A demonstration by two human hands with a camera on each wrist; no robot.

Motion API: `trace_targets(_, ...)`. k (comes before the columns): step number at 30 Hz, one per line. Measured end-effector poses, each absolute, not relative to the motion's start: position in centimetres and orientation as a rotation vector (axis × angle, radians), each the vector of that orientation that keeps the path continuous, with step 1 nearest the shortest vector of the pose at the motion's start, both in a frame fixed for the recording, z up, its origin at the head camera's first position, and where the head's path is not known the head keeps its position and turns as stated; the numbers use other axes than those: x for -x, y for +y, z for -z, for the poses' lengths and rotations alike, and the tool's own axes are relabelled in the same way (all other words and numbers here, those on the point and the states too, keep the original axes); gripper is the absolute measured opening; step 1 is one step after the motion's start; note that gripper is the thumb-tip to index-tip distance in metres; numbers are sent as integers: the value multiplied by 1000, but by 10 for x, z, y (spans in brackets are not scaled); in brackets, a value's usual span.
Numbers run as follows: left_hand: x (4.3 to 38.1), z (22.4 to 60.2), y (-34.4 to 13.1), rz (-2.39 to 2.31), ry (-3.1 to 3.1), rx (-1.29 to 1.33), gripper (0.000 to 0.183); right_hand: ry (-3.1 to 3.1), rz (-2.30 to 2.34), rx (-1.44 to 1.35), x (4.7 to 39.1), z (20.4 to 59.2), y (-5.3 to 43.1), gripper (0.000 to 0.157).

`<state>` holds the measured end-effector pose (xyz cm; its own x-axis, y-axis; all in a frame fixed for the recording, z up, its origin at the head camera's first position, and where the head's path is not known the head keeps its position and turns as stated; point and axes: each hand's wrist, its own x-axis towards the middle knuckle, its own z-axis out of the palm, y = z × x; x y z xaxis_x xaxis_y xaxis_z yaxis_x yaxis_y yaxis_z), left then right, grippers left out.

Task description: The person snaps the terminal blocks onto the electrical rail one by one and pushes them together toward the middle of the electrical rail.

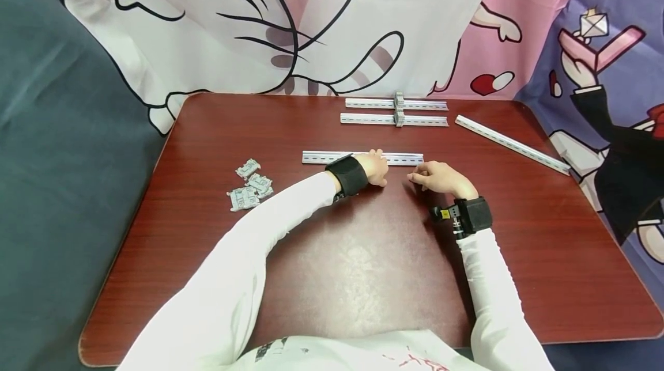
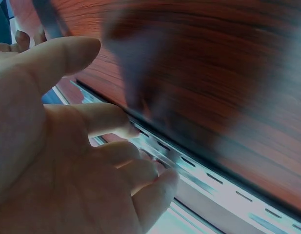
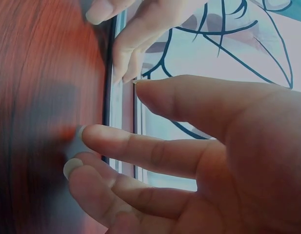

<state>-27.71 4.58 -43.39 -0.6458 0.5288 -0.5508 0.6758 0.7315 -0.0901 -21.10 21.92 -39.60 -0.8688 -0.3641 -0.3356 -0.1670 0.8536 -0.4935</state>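
Observation:
A slotted metal rail (image 1: 324,157) lies crosswise at mid-table. Over its middle is my left hand (image 1: 374,168); in the left wrist view the fingertips (image 2: 126,129) are right at the slotted face of the rail (image 2: 240,196), with the thumb held apart from them. My right hand (image 1: 441,180) hovers just in front of the rail's right end. In the right wrist view its thumb and loosely bent fingers (image 3: 155,153) have nothing between them, and the left hand (image 3: 150,27) shows beyond, at the rail.
Several grey plastic pieces (image 1: 244,198) lie in a group at the left. Toward the back edge are two parallel rails (image 1: 368,118), bridged by small grey blocks (image 1: 399,109). Another rail (image 1: 513,145) lies slantwise at the right. A printed curtain (image 1: 415,8) hangs behind the table.

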Motion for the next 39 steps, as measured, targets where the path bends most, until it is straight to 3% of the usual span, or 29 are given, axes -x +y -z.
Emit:
trace_targets(6, 300, 505, 59, 378, 2513, -887, 51, 2584, 676, 396, 208, 404, 213, 32)
trace_targets(8, 290, 494, 57, 360, 2524, -877, 48, 2579, 670, 375, 207, 406, 212, 31)
trace_targets(14, 244, 395, 30, 170, 2417, -846, 56, 2598, 647, 358, 201, 401, 219, 32)
trace_targets(18, 245, 365, -10, -6, 2457, -818, 61, 2590, 661, 377, 197, 395, 226, 30)
trace_targets(20, 245, 353, -43, -105, 2569, -762, 53, 2586, 661, 370, 194, 393, 229, 31)
trace_targets(23, 244, 347, -99, -265, 2769, -614, 33, 2580, 660, 362, 191, 391, 233, 33)
trace_targets(29, 236, 354, -197, -381, 2950, -234, 36, 2584, 665, 373, 190, 388, 239, 32)
trace_targets(39, 226, 381, -246, -374, 2745, 5, 25, 2556, 645, 437, 195, 386, 221, 31)
